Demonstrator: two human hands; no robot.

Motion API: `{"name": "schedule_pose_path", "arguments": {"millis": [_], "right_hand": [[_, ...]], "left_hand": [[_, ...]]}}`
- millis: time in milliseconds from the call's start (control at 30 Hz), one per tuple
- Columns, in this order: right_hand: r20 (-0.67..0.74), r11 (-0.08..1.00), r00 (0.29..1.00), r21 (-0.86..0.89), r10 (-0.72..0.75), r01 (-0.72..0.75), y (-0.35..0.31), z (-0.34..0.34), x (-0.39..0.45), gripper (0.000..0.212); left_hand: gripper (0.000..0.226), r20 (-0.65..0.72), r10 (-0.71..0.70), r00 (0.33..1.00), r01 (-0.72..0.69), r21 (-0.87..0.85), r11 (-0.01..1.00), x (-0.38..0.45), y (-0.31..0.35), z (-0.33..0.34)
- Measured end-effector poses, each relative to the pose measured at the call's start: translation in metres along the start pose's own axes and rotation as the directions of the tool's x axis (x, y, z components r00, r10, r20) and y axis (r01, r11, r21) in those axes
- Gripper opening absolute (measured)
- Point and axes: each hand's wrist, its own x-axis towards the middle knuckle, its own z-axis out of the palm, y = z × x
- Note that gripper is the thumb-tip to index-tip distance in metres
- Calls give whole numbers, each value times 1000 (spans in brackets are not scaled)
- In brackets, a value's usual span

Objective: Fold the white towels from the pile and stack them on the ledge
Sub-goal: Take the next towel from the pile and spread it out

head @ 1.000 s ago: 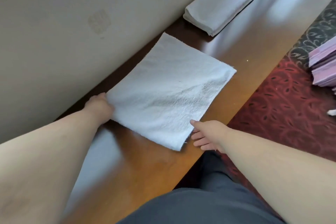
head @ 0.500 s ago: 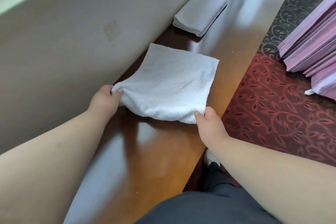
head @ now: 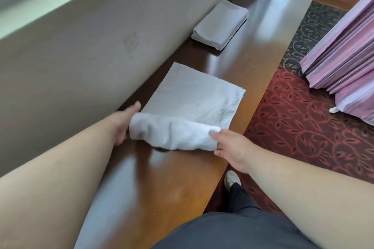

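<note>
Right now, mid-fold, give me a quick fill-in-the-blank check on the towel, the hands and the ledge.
1. Both hands, left hand and right hand, hold the near edge of the white ____.
2. The towel lies on the ____ wooden ledge.
3. The stack of folded towels sits farther along, next to the ____.
4. Past the ledge's right edge the floor has a ____ patterned carpet.

Missing words: towel; brown; wall; red

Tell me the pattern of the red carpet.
Dark leaf-and-vine scrolls on the red carpet, clearest in the head view.
</note>
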Motion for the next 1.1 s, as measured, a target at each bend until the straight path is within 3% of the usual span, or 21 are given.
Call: {"name": "schedule_pose_path", "arguments": {"millis": [33, 67, 133, 200, 233, 267, 300, 367, 400, 433, 500, 567, 600, 667, 700, 767, 867, 933, 1000, 1100], "right_hand": [[38, 971, 999, -240, -5, 14, 8, -3, -2, 46], [59, 876, 998, -483, 8, 22, 17, -6, -2, 49], [61, 566, 998, -824, 30, 34, 29, -7, 1, 39], [3, 371, 1000, -928, -30, 14, 34, -3, 3, 28], [-15, 334, 996, -942, -88, 15, 34, -1, 4, 29], [-14, 341, 990, -939, -143, 36, 34, 1, 5, 30], [-2, 404, 979, -911, -202, 82, 32, 4, 6, 29], [-58, 632, 962, -764, -268, 130, 25, 7, 5, 15], [-130, 755, 954, -643, -271, 127, 19, 9, 4, 22], [-209, 858, 947, -501, -245, 112, 13, 12, 2, 32], [-312, 976, 938, -196, -150, 91, 3, 18, 0, 31], [-309, 996, 951, 77, -20, 46, -5, 24, -1, 25], [-276, 981, 960, 193, 37, 17, -9, 26, -2, 22], [-179, 914, 974, 401, 136, -54, -14, 30, -4, 22], [-135, 875, 975, 475, 177, -93, -15, 32, -6, 24], [-58, 835, 973, 527, 222, -159, -18, 34, -10, 29], [28, 807, 975, 556, 222, -199, -19, 32, -11, 37], [88, 802, 978, 561, 187, -204, -19, 28, -11, 41], [148, 815, 976, 537, 162, -217, -17, 25, -11, 42], [230, 866, 954, 419, 191, -274, -13, 22, -11, 38]], "left_hand": [[56, -34, 3, 999, 3, 178, 984, 1, -17, -5], [63, -52, -3, 999, 23, 382, 924, 2, -33, -11], [55, -86, -61, 994, 105, 739, 666, 3, -58, -20], [32, -120, -93, 988, 147, 907, 395, 3, -73, -24], [24, -128, -72, 989, 145, 933, 330, 4, -77, -25], [24, -129, -21, 991, 129, 936, 327, 4, -80, -26], [23, -133, 60, 989, 97, 909, 405, 4, -81, -26], [20, -188, 270, 944, -26, 775, 631, 1, -75, -26], [23, -236, 354, 905, -96, 696, 711, -2, -69, -27], [28, -288, 403, 869, -154, 616, 772, -5, -61, -25], [37, -382, 396, 835, -197, 464, 864, -8, -45, -20], [42, -431, 261, 864, -163, 250, 954, -10, -30, -11], [43, -408, 138, 903, -124, 61, 990, -13, -21, -7], [51, -203, 0, 979, -82, -397, 914, -16, -10, -2], [57, -117, 1, 993, -63, -528, 847, -17, -10, -1], [65, -41, -10, 999, -10, -463, 886, -24, -21, 4], [53, 3, -44, 999, 44, -7, 999, -34, -61, 17], [46, 54, -100, 993, 89, 175, 981, -39, -88, 24], [34, 14, -152, 988, 139, 333, 933, -47, -114, 30], [15, -150, -144, 978, 183, 294, 938, -51, -135, 41]]}}
